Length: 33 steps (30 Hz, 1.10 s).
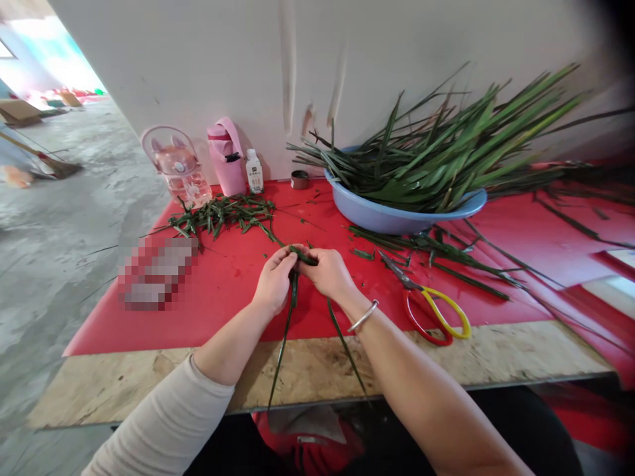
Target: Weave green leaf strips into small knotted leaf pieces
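Note:
My left hand [276,277] and my right hand [330,270] meet over the middle of the red table cover [223,284]. Both pinch a dark green leaf strip [303,256] between thumb and fingers. Long thin ends trail down from it past the wooden board edge, one under my left hand and another below my right wrist. A silver bangle circles my right wrist. Right of my right hand lie scissors [421,291] with one red and one yellow handle, blades pointing up-left.
A blue basin [397,218] heaped with long green leaves [446,152] stands at back right. Short knotted leaf pieces [223,215] lie back left, before a pink bottle [228,158], a clear pink jug [183,175] and a small white bottle [254,173].

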### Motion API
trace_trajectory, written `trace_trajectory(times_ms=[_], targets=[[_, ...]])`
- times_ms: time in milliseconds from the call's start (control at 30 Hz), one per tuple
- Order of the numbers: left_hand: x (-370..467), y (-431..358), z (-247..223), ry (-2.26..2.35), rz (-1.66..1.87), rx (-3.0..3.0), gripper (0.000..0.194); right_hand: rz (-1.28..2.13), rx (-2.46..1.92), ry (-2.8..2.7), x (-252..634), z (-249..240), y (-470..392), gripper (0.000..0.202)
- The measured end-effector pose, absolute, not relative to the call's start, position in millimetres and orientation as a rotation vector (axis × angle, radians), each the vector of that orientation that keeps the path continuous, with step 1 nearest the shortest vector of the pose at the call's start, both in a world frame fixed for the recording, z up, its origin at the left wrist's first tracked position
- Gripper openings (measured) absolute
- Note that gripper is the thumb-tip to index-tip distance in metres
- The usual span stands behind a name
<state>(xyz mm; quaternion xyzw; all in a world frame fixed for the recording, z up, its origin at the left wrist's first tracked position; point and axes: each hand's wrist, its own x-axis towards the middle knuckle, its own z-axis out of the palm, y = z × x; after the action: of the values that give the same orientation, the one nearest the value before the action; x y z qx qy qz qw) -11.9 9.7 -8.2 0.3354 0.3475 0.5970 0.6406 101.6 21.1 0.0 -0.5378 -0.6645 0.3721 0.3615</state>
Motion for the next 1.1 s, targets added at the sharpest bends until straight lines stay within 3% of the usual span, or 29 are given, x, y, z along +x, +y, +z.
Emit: trace_trajectory(times_ms=[100, 300, 467, 567, 700, 833, 1100], targets=[[-11, 9, -9, 0.762, 1.331, 0.827, 0.027, 0.988, -1.359, -1.682, 105, 2, 24, 0.02], [-10, 10, -10, 0.823, 1.427, 0.925, 0.025, 0.968, -1.234, -1.761, 107, 10, 20, 0.018], [-17, 11, -12, 1.088, 1.498, 1.085, 0.021, 0.773, -1.183, -1.741, 103, 13, 11, 0.035], [-21, 8, -12, 1.253, 1.492, 1.325, 0.023, 0.73, -1.236, -1.736, 100, 7, 12, 0.022], [-20, 2, -10, 1.335, 1.457, 1.396, 0.037, 0.9, -1.3, -1.602, 93, -5, 16, 0.017], [-20, 2, -5, 1.414, 1.381, 1.355, 0.036, 1.161, -1.247, -1.354, 84, -8, 15, 0.023], [-24, 6, -3, 1.448, 1.291, 1.524, 0.028, 1.054, -1.237, -1.376, 84, -6, 13, 0.026]])
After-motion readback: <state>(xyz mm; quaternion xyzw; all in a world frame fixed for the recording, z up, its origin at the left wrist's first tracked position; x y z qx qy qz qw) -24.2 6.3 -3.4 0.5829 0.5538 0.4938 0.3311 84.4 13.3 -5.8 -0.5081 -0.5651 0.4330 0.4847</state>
